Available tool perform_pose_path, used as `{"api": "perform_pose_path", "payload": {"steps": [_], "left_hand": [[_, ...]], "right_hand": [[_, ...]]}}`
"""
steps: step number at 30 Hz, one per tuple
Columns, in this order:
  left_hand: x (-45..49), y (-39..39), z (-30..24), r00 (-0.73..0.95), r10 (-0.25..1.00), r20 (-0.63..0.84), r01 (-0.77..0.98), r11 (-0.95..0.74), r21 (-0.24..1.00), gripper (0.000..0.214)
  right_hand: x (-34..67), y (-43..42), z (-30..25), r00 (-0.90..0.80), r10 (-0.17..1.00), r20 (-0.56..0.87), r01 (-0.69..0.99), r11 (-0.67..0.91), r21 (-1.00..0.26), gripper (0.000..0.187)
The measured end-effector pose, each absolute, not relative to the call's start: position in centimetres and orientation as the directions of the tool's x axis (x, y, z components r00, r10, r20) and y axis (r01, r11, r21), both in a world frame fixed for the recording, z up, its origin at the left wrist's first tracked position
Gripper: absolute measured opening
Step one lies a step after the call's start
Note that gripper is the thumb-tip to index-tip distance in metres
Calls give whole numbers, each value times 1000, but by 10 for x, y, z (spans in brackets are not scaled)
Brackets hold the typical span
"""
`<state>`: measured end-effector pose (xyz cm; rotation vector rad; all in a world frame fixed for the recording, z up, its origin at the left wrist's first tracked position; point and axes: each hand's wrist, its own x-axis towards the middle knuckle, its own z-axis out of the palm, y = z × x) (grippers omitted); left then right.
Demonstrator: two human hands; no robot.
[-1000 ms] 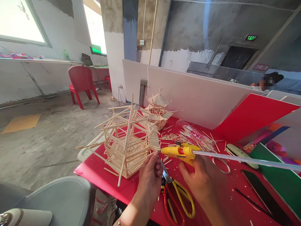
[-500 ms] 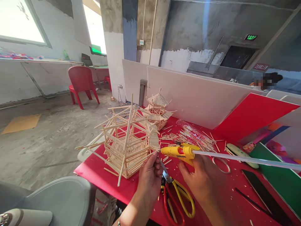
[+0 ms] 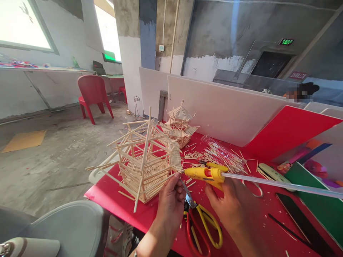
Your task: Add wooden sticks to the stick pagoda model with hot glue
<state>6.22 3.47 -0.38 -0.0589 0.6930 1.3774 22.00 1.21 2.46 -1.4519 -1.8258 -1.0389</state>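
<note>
My right hand (image 3: 227,201) is closed round a yellow hot glue gun (image 3: 205,175), with a long clear glue stick (image 3: 268,181) running out of its back to the right. The gun's nozzle points left, right by the fingertips of my left hand (image 3: 173,194). Those fingers pinch a thin wooden stick, mostly hidden by them, at the right side of a many-sided stick frame (image 3: 143,175). This frame has a slatted floor, posts and a partly slatted roof. Beneath my hands lie scissors with red and yellow handles (image 3: 205,225), partly covered by the left hand.
A finished-looking stick pagoda (image 3: 180,125) stands behind the frame. A plastic bag of sticks (image 3: 222,153) and loose pieces lie on the red tabletop (image 3: 235,246). A black phone-like slab (image 3: 300,217) rests at right. White boards (image 3: 214,107) border the back; a grey stool (image 3: 66,228) is at left.
My right hand and the glue gun have shifted slightly right, the nozzle drawing a little away from my left fingertips. The left hand and stick frame look nearly still.
</note>
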Motion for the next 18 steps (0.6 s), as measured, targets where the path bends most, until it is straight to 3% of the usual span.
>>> {"api": "perform_pose_path", "payload": {"steps": [18], "left_hand": [[63, 35, -3, 24, 877, -480, -908, 220, 356, 27]], "right_hand": [[219, 12, 24, -235, 521, 821, 972, 107, 211, 19]]}}
